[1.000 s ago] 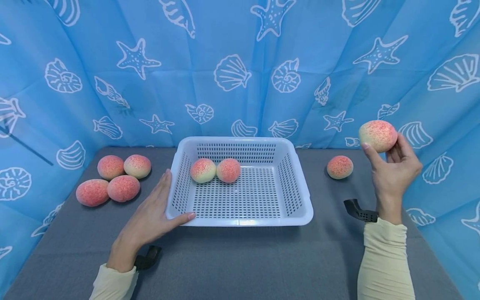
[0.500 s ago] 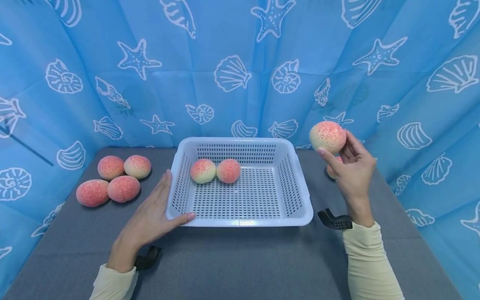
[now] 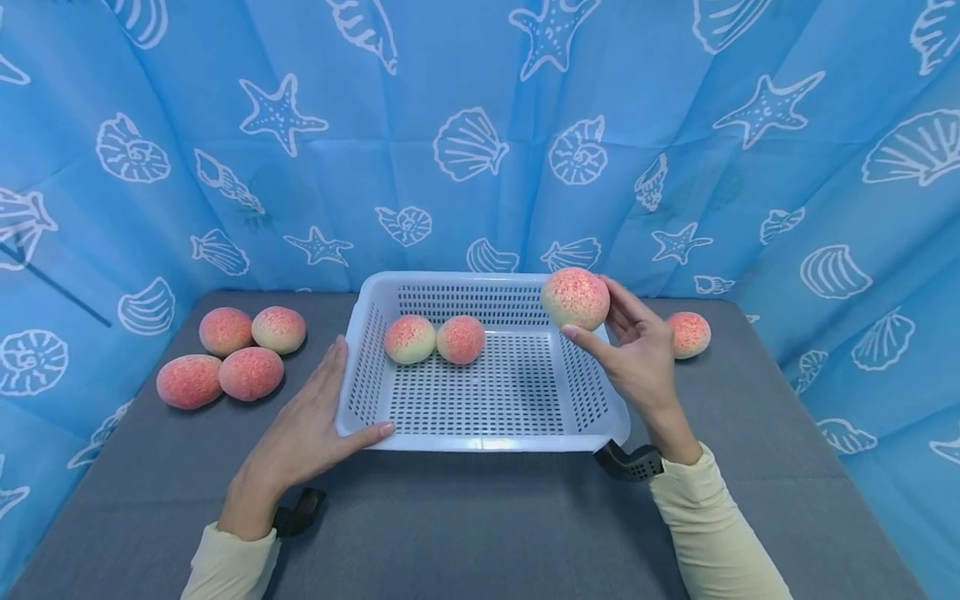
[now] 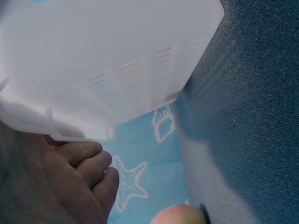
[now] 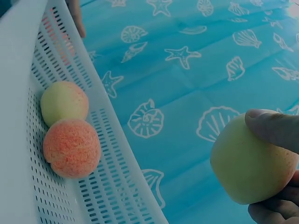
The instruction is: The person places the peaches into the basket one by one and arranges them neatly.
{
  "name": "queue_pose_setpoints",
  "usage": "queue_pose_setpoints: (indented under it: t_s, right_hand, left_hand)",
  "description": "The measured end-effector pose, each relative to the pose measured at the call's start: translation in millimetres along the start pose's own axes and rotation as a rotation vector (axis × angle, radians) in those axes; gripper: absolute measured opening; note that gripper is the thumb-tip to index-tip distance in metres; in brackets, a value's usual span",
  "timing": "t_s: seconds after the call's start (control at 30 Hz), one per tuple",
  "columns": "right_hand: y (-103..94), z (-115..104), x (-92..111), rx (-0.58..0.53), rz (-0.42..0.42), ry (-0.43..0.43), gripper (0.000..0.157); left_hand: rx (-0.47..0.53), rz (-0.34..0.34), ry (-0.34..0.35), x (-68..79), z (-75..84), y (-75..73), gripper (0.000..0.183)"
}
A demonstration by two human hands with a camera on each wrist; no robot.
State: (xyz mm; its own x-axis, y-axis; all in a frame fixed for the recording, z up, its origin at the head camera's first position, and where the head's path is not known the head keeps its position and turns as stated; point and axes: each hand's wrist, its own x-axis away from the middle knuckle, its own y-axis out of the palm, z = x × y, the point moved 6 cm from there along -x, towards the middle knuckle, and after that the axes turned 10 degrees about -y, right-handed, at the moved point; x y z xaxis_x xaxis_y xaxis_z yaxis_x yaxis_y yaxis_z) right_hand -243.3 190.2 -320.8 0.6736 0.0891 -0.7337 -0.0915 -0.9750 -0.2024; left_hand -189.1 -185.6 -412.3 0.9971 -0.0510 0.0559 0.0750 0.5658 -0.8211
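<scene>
My right hand (image 3: 637, 354) holds a pink and cream peach (image 3: 575, 298) between thumb and fingers, above the right part of a white plastic basket (image 3: 480, 443). The right wrist view shows the held peach (image 5: 252, 161) from its pale side. My left hand (image 3: 300, 433) rests against the basket's front left corner, thumb along the front rim and straight fingers by the left side. In the left wrist view, the fingers (image 4: 91, 163) lie just under the rim. Inside the basket, a paler peach (image 3: 410, 339) and a redder peach (image 3: 461, 339) sit side by side at the back left.
Several peaches (image 3: 251, 373) lie grouped on the grey cloth (image 3: 480, 525) left of the basket. Another peach (image 3: 688, 334) lies to the right, beyond my right hand. A blue curtain (image 3: 337, 167) with white shells and starfish hangs behind and along both sides.
My right hand has carried its peach leftward and slightly down, from the far right to above the basket. My left hand and the basket have stayed in place.
</scene>
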Motion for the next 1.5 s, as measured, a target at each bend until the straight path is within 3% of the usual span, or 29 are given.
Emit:
queue_pose_setpoints:
  t_s: [0.23, 0.47, 0.73, 1.27, 1.5]
  right_hand:
    - [3.2, 3.5, -9.1, -0.002, 0.001, -0.001, 0.071]
    - [15.0, 15.5, -33.0, -0.007, -0.014, 0.019, 0.068]
    - [39.8, 44.7, -44.8, -0.038, -0.108, 0.157, 0.069]
    - [76.4, 80.9, -24.1, 0.153, -0.534, 0.358, 0.060]
    - [78.5, 93.6, -19.1, 0.232, -0.645, 0.433, 0.059]
  left_hand:
    - [0.016, -0.005, 0.009, -1.3, 0.2, 0.2, 0.128]
    - [-0.001, -0.011, -0.002, 0.4, 0.8, -0.5, 0.130]
    - [-0.002, -0.017, -0.006, 0.2, 2.1, 1.5, 0.129]
    - [0.019, -0.013, 0.010, 0.8, -1.0, 1.7, 0.129]
    - [0.023, -0.012, 0.012, 0.3, -0.3, 0.9, 0.129]
